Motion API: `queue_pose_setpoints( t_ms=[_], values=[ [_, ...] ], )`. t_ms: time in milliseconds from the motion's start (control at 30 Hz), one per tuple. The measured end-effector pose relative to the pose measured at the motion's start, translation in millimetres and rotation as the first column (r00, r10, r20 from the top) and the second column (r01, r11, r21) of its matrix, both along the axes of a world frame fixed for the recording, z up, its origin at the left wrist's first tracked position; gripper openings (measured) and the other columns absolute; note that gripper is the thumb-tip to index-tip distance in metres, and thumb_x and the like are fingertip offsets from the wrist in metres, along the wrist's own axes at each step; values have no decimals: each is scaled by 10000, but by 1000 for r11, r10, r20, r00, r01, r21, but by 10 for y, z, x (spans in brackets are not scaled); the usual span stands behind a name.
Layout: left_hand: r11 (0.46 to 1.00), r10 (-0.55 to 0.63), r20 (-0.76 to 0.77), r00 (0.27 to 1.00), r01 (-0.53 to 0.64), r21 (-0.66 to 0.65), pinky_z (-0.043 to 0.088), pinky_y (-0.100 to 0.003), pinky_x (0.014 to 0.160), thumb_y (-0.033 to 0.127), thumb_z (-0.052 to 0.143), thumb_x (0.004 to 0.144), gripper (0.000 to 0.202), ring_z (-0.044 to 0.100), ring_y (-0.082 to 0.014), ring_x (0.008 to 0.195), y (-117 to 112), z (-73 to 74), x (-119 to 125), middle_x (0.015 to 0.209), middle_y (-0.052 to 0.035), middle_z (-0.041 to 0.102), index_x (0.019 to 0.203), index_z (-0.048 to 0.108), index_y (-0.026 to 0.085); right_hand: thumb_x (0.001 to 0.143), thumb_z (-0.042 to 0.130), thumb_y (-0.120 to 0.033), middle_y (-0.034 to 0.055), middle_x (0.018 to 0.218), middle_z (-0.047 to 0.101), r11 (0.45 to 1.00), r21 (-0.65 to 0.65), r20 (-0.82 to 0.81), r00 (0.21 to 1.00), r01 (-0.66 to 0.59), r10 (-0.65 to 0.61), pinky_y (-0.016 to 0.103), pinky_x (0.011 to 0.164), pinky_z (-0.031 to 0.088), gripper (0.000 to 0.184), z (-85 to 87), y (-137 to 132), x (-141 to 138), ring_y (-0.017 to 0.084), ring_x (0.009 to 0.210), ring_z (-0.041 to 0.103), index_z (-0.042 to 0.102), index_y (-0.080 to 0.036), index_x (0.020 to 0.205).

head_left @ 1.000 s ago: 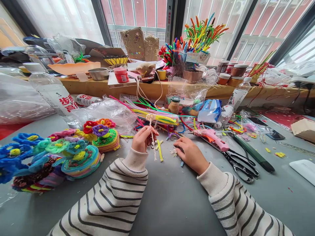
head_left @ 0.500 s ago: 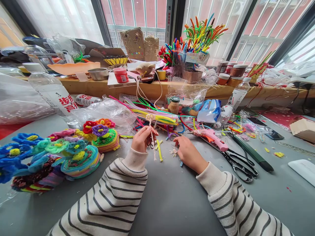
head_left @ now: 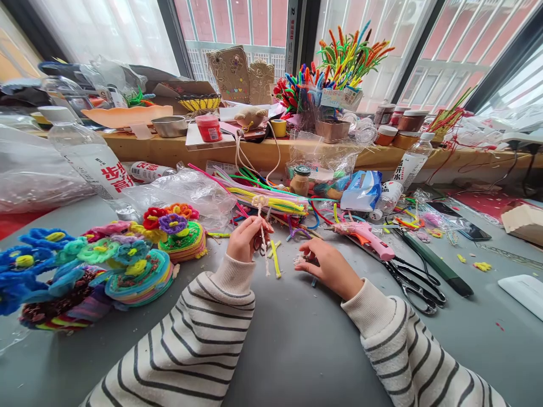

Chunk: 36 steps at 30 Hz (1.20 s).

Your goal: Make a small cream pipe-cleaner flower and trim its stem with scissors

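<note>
My left hand (head_left: 245,240) is closed, pinching a pale cream pipe-cleaner flower (head_left: 260,200) upright by its twisted stem. The stem's fuzzy tail (head_left: 267,265) hangs below the fingers. Something dark and ring-shaped shows by the palm, too small to name. Low over the table, my right hand (head_left: 328,265) has its fingers curved and thumb apart, around a little heap of pale fluff scraps (head_left: 299,260). Between the hands lies a short yellow pipe-cleaner piece (head_left: 276,261). A blue bit (head_left: 314,281) sits under the right hand.
Finished pipe-cleaner flowers (head_left: 97,251) on round bases stand at left. To the right lie a pink glue gun (head_left: 367,240), black scissors (head_left: 418,288) and a dark green cutter-like tool (head_left: 439,263). Behind are bundled pipe cleaners (head_left: 267,200), a small jar (head_left: 300,181) and bottles (head_left: 91,158).
My right hand has shifted slightly, its fingertips reaching left around the pale scraps. The left hand keeps the cream flower in nearly the same place.
</note>
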<state>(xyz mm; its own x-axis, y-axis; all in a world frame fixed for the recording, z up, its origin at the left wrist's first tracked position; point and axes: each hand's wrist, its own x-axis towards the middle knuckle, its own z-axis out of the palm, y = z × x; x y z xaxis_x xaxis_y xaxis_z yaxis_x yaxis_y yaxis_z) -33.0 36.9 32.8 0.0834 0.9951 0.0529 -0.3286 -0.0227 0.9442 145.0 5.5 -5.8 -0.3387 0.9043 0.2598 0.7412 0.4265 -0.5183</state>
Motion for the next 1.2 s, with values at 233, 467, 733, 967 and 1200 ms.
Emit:
queue_pose_setpoints(
  t_ms=[233,467,733,967,1200],
  values=[
    [1000,-4,3,1000,4,-22,302,-189,408,301,524,627,179,445,-67,446,0,16,8,533,7,524,542,491,148,742,558,-121,47,738,582,1000,17,6,1000,-12,12,268,641,445,58,-13,23,-43,153,695,543,587,-142,696],
    [1000,-3,13,1000,3,-21,303,-193,406,302,532,623,171,457,-72,446,4,18,7,532,10,522,553,483,153,750,554,-203,42,820,603,998,-58,-355,935,-22,0,234,640,490,99,93,18,33,127,717,573,599,-157,826],
    [1000,-6,7,1000,7,-26,301,-198,404,308,526,629,174,453,-74,448,-1,13,12,539,7,520,557,483,156,667,626,-175,28,728,592,989,-140,-44,998,-42,36,244,558,455,78,85,37,178,126,600,547,604,-153,738],
    [1000,-7,10,1000,7,-18,309,-195,408,303,537,611,172,456,-74,450,4,26,14,540,5,527,546,481,153,729,543,-127,42,780,602,999,-54,-164,986,5,-14,244,632,457,68,89,61,55,125,672,555,597,-149,763],
    [1000,-9,3,1000,9,-29,290,-205,394,311,533,626,181,449,-78,434,0,28,17,532,6,510,551,475,157,652,626,-185,-1,634,593,978,-196,-104,994,-64,44,224,528,444,129,75,50,176,119,564,546,592,-159,773]
  ],
)
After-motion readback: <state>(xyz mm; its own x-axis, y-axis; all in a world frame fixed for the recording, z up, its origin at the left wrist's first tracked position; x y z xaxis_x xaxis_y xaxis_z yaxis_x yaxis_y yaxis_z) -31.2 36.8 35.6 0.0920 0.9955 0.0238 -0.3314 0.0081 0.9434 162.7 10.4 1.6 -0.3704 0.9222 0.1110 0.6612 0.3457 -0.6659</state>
